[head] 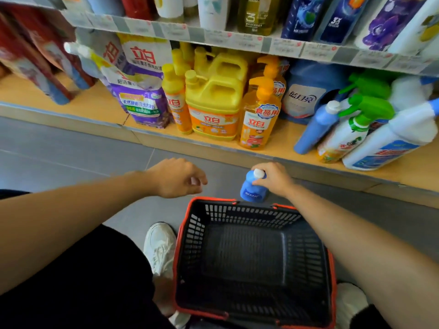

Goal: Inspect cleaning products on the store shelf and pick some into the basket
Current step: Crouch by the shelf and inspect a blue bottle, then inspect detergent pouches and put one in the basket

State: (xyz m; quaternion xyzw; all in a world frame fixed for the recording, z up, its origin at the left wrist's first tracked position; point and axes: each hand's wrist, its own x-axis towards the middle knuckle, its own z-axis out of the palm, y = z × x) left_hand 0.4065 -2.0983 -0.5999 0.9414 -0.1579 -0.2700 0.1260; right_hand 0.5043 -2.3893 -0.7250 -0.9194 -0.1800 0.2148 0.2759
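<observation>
One blue bottle (251, 189) with a white cap is in my right hand (274, 178). My fingers and thumb are curled round its neck just under the cap, and its body hangs upright below my palm. It is in the air just beyond the far rim of the basket (249, 216), not inside it.

The basket, black mesh with a red rim, sits under my right forearm and I see nothing in it. My left hand (178, 178) floats level with the right, apart from the bottle. Its fingers are loosely curled and hold nothing.

Below my left wrist, beside the basket's left wall, is my white shoe (160, 245) on the grey floor (71, 148).

Ahead of both hands runs the bottom shelf (95, 100), an orange board:
- Straight ahead of the gap between my hands stands a big yellow jug (213, 100).
- An orange pump bottle (259, 119) stands just beside it, ahead of my right hand.
- Ahead of my left hand a purple refill pouch (142, 100) leans on the others behind it.
- Beyond my right hand and further right, a second blue bottle (318, 127) tilts against a green-trigger spray bottle (351, 129).
- A large blue pouch (306, 96) stands behind these two.

More bottles crowd the upper shelf; their labels are too blurred to read.
</observation>
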